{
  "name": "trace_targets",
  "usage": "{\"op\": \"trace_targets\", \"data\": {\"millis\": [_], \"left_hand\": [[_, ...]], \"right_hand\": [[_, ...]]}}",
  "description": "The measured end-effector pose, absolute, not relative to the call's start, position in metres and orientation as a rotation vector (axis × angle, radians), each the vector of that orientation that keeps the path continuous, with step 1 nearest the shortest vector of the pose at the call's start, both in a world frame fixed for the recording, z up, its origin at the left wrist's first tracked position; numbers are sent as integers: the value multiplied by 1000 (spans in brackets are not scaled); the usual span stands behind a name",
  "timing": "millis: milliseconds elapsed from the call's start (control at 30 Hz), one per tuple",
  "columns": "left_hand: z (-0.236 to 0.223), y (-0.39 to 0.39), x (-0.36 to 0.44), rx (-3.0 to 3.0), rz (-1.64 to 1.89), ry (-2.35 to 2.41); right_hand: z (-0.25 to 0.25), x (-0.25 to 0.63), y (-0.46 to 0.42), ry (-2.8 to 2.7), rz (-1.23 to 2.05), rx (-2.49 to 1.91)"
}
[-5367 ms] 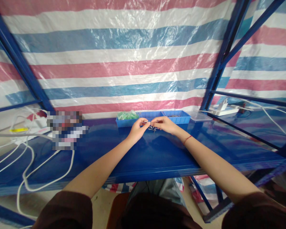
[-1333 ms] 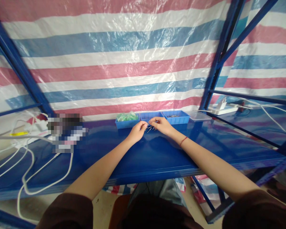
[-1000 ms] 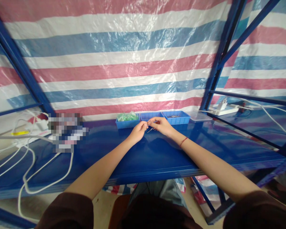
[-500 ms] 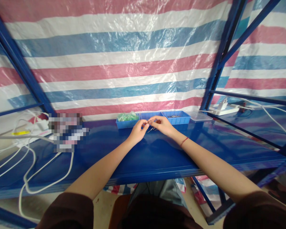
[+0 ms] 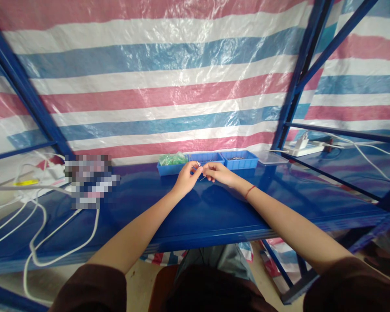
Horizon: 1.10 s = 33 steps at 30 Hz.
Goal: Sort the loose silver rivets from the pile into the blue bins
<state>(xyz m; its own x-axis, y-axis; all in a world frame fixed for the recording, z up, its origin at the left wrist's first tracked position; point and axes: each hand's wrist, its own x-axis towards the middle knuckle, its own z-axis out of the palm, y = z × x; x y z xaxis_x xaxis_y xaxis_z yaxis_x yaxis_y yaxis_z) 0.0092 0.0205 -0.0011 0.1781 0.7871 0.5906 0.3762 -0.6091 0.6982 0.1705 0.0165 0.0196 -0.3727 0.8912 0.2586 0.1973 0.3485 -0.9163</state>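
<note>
My left hand [image 5: 187, 177] is closed in a pinch above the blue shelf top, with a small shiny metal piece [image 5: 198, 164] showing at its fingertips. The piece is too small to name. Close against it, my right hand [image 5: 221, 173] has its fingers pinched together; whatever they hold is hidden. Below the fingertips a thin metal piece [image 5: 203, 178] shows on the shelf, and the rest of the small pile is covered by my right hand. Just behind the hands stand a blue bin with a green plastic bag [image 5: 172, 159], a middle blue bin [image 5: 209, 157] and a right blue bin [image 5: 242, 163] with small metal parts.
A clear plastic lid [image 5: 273, 157] lies right of the bins. White cables [image 5: 35, 216] and a power strip [image 5: 48, 175] take up the left side, beside a blurred-out patch. Another power strip [image 5: 305, 149] sits at the right. Blue metal posts and a striped sheet [image 5: 169, 99] enclose the shelf.
The metal piece now shows at my left fingertips. My right fingers have shifted slightly down and cover more of the pile, which was spread more visibly 5.4 seconds ago.
</note>
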Motion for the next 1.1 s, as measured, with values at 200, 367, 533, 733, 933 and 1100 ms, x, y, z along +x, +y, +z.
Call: {"op": "trace_targets", "data": {"millis": [200,367,533,733,933,1100], "left_hand": [[-7,20,3,2481,1034,1082],[-12,17,3,2708,842,1201],[-11,17,4,2797,656,1274],[-5,18,3,2858,578,1308],[-6,24,1,2868,615,1206],[-2,23,1,2815,680,1164]], "right_hand": [[19,196,38,-1220,952,-1140],[20,232,52,-1026,830,-1280],[20,238,54,-1025,801,-1282],[15,224,54,-1522,537,-1332],[8,205,42,-2282,395,-1084],[3,189,34,-2487,241,-948]]}}
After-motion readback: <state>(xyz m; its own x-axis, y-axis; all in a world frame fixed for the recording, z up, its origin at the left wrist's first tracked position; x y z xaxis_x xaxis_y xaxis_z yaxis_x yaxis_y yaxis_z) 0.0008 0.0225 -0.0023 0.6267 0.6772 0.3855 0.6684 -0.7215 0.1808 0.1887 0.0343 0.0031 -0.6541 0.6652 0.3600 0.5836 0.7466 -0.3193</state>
